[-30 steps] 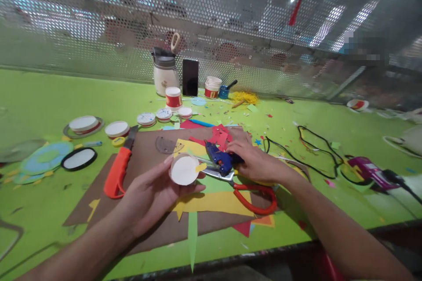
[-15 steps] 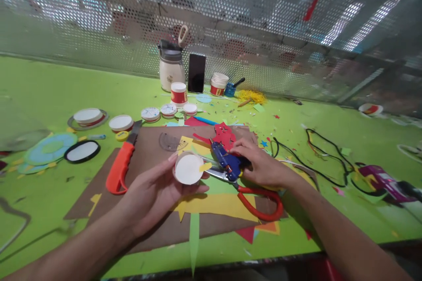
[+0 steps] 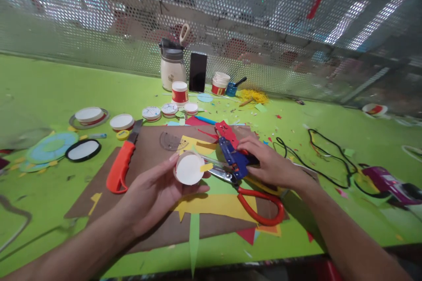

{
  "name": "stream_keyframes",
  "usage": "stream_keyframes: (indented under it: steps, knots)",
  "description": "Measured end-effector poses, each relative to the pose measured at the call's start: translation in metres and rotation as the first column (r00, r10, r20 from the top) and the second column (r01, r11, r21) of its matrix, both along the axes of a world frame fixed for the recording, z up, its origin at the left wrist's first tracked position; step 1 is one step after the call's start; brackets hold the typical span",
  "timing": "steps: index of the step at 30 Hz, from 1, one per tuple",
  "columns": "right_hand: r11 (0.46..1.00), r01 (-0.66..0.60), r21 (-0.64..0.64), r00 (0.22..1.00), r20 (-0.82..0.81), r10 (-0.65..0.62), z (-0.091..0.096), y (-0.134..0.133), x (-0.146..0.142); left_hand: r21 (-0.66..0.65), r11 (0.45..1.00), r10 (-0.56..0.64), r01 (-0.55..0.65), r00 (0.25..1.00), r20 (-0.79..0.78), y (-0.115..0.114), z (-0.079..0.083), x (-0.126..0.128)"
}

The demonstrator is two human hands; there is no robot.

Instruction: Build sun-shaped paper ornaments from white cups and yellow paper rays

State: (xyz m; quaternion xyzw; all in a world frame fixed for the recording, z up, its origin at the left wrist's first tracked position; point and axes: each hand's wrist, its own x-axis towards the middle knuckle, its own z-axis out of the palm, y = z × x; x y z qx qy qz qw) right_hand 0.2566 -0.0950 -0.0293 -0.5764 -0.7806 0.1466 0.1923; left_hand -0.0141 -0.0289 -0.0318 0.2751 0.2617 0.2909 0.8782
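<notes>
My left hand (image 3: 166, 189) holds a small round white disc (image 3: 189, 168), like a jar lid, with its flat face turned up toward me. A yellow paper strip (image 3: 206, 167) sticks out from the disc's right edge. My right hand (image 3: 263, 160) is wrapped round a blue hot glue gun (image 3: 233, 158), whose nozzle points up and to the left. Beneath the glue gun lie scissors with red handles (image 3: 260, 221). Red paper with star cut-outs (image 3: 225, 131) is just beyond the nozzle. Yellow paper (image 3: 216, 206) lies on the brown board (image 3: 151, 237) under my hands.
An orange-handled saw-like knife (image 3: 119, 167) lies left of my left hand. White lids (image 3: 122, 121), a red-and-white jar (image 3: 180, 93), a flask (image 3: 173, 70) and an upright phone (image 3: 198, 72) stand farther back. Black cord (image 3: 329, 175) runs across the right side toward a purple device (image 3: 385, 182).
My right hand has shifted slightly right with the glue gun, whose nozzle has come away from the disc a little. The left hand keeps the disc almost in place.
</notes>
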Motion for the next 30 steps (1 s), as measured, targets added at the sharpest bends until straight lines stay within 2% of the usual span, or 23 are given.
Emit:
stream_keyframes:
  steps: [4, 9, 14, 18, 20, 22, 24, 26, 30]
  knots:
    - [0.993, -0.013, 0.119, 1.000, 0.003, 0.013, 0.005, -0.002, -0.001, -0.003, 1.000, 0.001, -0.001, 1.000, -0.010, 0.000, 0.000, -0.001]
    - [0.995, -0.035, 0.090, 0.999, 0.019, 0.033, 0.008, -0.005, -0.007, -0.009, 1.000, 0.020, -0.020, 1.000, -0.016, -0.001, 0.001, 0.000]
    - [0.984, -0.050, 0.170, 0.995, -0.075, 0.063, 0.008, -0.010, -0.012, 0.001, 1.000, 0.010, -0.010, 1.000, 0.012, 0.000, 0.002, -0.001]
    - [0.981, 0.031, 0.191, 0.983, -0.182, 0.004, 0.011, -0.017, -0.009, -0.006, 1.000, 0.012, -0.012, 1.000, 0.003, 0.000, 0.002, -0.002]
    - [0.977, 0.119, 0.175, 0.955, -0.290, -0.064, 0.014, -0.020, -0.005, -0.014, 1.000, 0.012, -0.013, 1.000, -0.003, 0.000, 0.002, -0.002]
    - [0.979, 0.180, 0.099, 0.897, -0.426, -0.121, 0.017, -0.023, -0.001, -0.018, 1.000, 0.011, -0.011, 1.000, -0.004, 0.000, 0.002, -0.001]
    - [0.983, 0.182, 0.020, 0.832, -0.536, -0.143, 0.019, -0.024, 0.000, -0.011, 1.000, 0.001, -0.001, 1.000, -0.002, 0.000, 0.002, 0.000]
    - [0.988, 0.153, -0.015, 0.799, -0.587, -0.133, 0.022, -0.026, -0.003, -0.001, 1.000, 0.000, 0.000, 1.000, -0.002, 0.000, 0.002, 0.001]
    - [0.993, 0.119, -0.008, 0.857, -0.503, -0.107, 0.029, -0.027, -0.015, 0.004, 1.000, 0.013, -0.013, 1.000, 0.008, -0.001, 0.000, 0.001]
